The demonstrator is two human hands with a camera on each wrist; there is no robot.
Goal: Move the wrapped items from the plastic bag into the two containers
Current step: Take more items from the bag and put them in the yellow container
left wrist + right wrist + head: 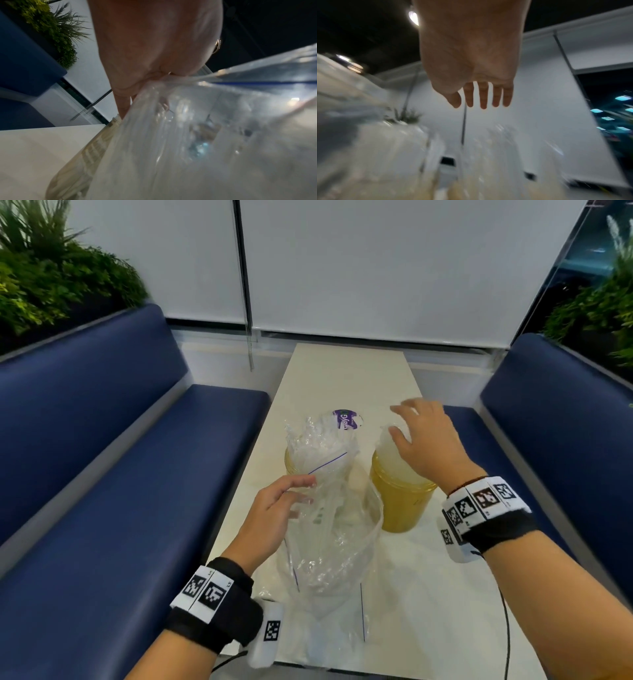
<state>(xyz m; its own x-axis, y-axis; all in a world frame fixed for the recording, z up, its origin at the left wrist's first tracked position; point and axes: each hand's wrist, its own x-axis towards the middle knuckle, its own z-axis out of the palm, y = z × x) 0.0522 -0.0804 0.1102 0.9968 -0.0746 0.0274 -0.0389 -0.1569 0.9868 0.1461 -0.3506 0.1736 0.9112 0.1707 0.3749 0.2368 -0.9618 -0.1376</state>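
Pinching the plastic bag (335,529) rim, my left hand (270,515) holds it mid-table. My right hand (424,440) hovers, fingers spread, over the right container (400,505). Purple lid (346,419) lettering is unreadable; bag contents are blurred.

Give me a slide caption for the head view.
Left hand grips the plastic bag; open right hand hovers over the right yellow container.

2 translucent yellow containers (399,501) on a white table (342,371); clear plastic bag (329,549) with thin blue lines; navy benches (102,474) at 9 and 3 o'clock.
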